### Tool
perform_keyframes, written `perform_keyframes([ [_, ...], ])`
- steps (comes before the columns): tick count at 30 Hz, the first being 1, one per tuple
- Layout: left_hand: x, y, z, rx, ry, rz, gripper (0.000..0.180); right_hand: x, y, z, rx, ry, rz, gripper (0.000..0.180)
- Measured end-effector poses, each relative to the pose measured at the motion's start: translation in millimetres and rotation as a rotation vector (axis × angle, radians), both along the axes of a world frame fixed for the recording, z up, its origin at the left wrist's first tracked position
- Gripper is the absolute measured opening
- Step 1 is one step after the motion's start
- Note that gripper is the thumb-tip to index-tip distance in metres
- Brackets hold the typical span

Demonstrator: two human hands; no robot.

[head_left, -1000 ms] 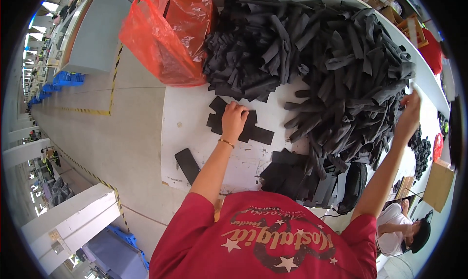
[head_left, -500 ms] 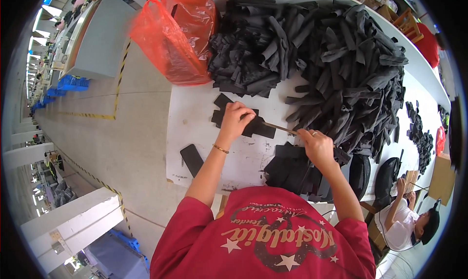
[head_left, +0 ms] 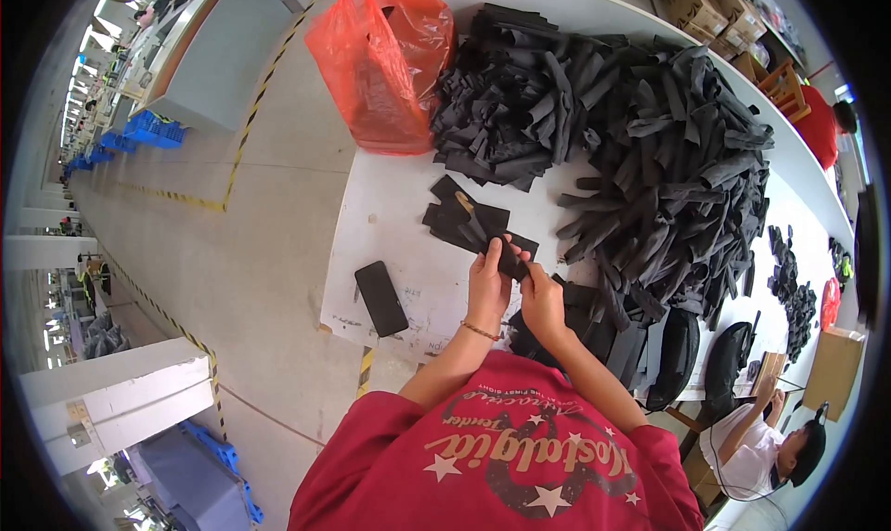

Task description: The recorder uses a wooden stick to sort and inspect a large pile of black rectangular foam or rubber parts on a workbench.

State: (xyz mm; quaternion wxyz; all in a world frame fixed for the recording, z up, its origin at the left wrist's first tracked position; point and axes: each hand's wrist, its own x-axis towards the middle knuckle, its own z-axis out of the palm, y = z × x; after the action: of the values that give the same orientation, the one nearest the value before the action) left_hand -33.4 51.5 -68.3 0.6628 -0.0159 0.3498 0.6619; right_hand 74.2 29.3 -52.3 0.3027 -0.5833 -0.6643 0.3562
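My left hand (head_left: 490,282) and my right hand (head_left: 542,301) are close together over the near part of the white table (head_left: 357,239). Between them they grip a small black fabric piece (head_left: 510,260), pinched by the fingertips. Just beyond it, several flat black fabric pieces (head_left: 447,223) lie overlapped on the tabletop. On these rests a slim tool with a tan end (head_left: 466,202); its exact kind is unclear. Beside my right forearm is a stack of larger black pieces (head_left: 577,301), partly covered by the arm.
A large heap of black fabric strips (head_left: 668,150) fills the far right of the table, with a smaller bundle (head_left: 501,113) beside it. An orange-red plastic bag (head_left: 376,85) stands at the far left corner. A black phone (head_left: 380,297) lies near the left edge. A person (head_left: 756,443) works at right.
My hands have come together nearer my body, now on a small black fabric piece. My right hand has let go of the thin tool. The whole view has shifted slightly.
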Motion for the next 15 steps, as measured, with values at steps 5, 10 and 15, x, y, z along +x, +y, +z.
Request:
perform_keyframes([
  [5, -5, 12, 26, -0.110, 0.058, 0.066, 0.023, -8, -19, 8, -0.037, -0.055, -0.068, 0.009],
  [10, -27, 30, 16, -0.224, 0.219, 0.129, 0.021, 11, -55, 16, -0.066, -0.052, 0.007, 0.011],
  [15, -69, 49, -3, -0.189, 0.230, 0.289, 0.029, 67, -106, 27, -0.126, -0.034, 0.107, 0.009],
])
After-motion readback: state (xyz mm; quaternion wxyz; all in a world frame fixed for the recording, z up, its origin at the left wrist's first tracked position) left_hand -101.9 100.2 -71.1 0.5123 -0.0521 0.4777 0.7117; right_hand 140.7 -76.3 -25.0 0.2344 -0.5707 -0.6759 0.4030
